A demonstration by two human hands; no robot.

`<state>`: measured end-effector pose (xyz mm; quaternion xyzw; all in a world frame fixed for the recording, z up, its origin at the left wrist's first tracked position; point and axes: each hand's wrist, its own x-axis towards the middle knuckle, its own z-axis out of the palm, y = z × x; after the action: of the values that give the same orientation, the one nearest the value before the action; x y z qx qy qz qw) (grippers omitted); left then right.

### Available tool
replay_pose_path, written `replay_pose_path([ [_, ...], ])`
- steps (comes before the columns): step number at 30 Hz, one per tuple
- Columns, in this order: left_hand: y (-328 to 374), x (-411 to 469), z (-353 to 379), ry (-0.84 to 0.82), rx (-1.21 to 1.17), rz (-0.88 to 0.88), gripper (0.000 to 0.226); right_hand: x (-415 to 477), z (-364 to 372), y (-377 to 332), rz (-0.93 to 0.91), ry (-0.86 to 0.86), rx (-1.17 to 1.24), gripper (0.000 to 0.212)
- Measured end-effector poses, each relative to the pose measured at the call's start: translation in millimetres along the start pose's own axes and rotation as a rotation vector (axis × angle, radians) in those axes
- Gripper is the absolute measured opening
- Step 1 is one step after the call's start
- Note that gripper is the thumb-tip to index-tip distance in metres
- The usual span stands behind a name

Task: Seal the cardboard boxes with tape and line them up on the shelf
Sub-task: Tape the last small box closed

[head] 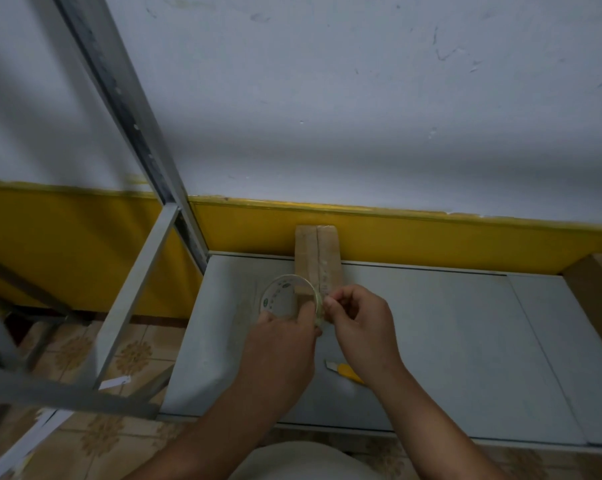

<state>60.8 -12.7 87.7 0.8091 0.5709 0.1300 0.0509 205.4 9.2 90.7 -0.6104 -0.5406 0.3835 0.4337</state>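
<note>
Holding the roll of clear tape (281, 301) up in front of the box, the left hand (285, 336) has its fingers curled round the rim of the roll. The right hand (360, 318) is just beside it. Its thumb and first finger pinch together at the edge of the roll, most likely on the loose end of the tape, but the tape is too thin and see-through to be sure.

The small cardboard box (316, 254) stands at the back of the grey shelf (448, 341), against the yellow wall. Its two flaps meet in a line down the middle. A yellow knife (348, 372) lies on the shelf near the right wrist.

The tape looks light, thin and very sticky, so it could fold and stick to itself. It is best pulled tight by its end. The box looks light and a bit soft, so hold its sides and press gently.
</note>
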Motion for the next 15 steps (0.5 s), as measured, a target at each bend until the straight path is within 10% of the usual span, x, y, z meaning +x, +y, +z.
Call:
replay_pose_path([
  [15, -5.4, 1.1, -1.7, -0.289, -0.069, -0.096, 0.024, -17.9, 4.4, 10.4, -0.031, -0.112, 0.079, 0.013],
])
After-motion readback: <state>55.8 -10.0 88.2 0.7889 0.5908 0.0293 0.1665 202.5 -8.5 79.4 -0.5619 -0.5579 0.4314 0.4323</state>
